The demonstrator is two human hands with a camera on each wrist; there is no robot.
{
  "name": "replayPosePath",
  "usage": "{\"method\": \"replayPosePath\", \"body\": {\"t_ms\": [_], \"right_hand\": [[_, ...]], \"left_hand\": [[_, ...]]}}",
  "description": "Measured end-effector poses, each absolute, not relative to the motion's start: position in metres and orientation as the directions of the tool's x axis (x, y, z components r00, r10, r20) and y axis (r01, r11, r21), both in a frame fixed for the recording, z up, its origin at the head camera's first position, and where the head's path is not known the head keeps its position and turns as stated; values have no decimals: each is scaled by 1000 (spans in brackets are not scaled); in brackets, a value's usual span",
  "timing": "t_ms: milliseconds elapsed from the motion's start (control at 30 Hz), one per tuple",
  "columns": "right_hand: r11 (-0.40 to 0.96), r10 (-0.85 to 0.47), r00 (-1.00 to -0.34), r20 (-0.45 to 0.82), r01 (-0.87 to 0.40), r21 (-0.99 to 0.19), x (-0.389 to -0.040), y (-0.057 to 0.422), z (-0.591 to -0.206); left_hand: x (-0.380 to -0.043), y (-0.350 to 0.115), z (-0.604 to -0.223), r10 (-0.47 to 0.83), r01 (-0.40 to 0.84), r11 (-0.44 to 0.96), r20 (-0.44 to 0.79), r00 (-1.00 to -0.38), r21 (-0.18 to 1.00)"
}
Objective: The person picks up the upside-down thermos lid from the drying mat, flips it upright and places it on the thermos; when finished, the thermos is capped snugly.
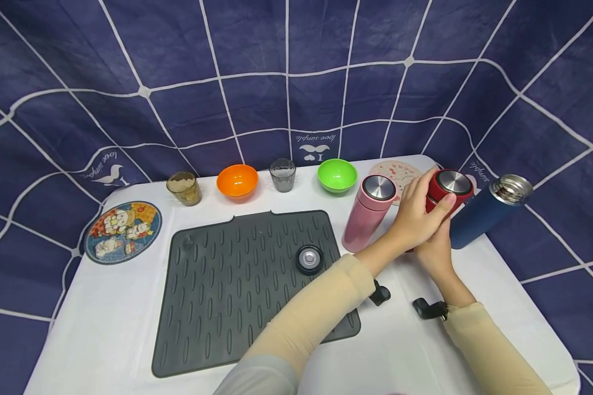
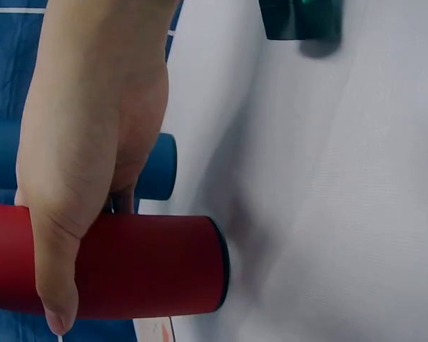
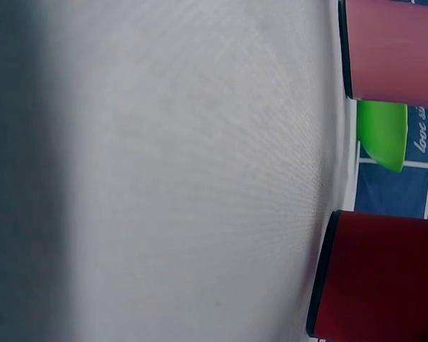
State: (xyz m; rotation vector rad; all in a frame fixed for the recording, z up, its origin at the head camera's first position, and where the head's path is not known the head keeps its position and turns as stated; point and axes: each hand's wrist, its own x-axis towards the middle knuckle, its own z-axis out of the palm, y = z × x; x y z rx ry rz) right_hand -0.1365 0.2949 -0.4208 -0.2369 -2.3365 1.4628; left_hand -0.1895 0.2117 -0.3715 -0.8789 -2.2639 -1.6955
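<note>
Both hands are at a red thermos bottle [image 2: 150, 267] with a silver-topped lid [image 1: 453, 181]. My left hand [image 1: 415, 216] grips it up at the lid, its thumb across the near side. Lower down, my right hand [image 1: 436, 249] wraps round the body; in the left wrist view its thumb [image 2: 55, 292] lies across the red wall. The bottle's base shows in the right wrist view close over the white tabletop [image 3: 200, 178]. A pink thermos bottle [image 1: 363, 216], lid on, stands to the left. To the right is a blue thermos bottle [image 1: 484, 214] with an uncovered steel mouth.
A dark round cap [image 1: 309, 259] lies on the grey drying mat [image 1: 247, 291]. Along the back stand an amber glass [image 1: 185, 189], orange bowl [image 1: 238, 182], grey glass [image 1: 283, 175] and green bowl [image 1: 337, 175]. Round placemats [image 1: 123, 232] lie at the left and behind the pink bottle.
</note>
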Motion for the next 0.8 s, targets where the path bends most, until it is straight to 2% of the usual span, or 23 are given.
{"method": "replayPosePath", "body": {"t_ms": [200, 367, 433, 633, 800], "right_hand": [[462, 311, -909, 277, -110, -880, -137, 296, -424], [450, 320, -913, 251, -87, -889, -138, 296, -423], [449, 325, -914, 242, -76, -890, -138, 296, -423], [463, 308, -908, 282, -116, -879, -138, 296, -425], [451, 318, -915, 249, -85, -888, -139, 296, -424]], "left_hand": [[-191, 215, -371, 309, 506, 163, 444, -841, 847], [-192, 212, -374, 355, 558, 210, 469, -809, 803], [-192, 212, -375, 364, 560, 190, 472, -803, 806], [-193, 214, -373, 324, 493, 125, 435, -840, 861], [-194, 212, -375, 349, 566, 190, 484, -803, 802]]}}
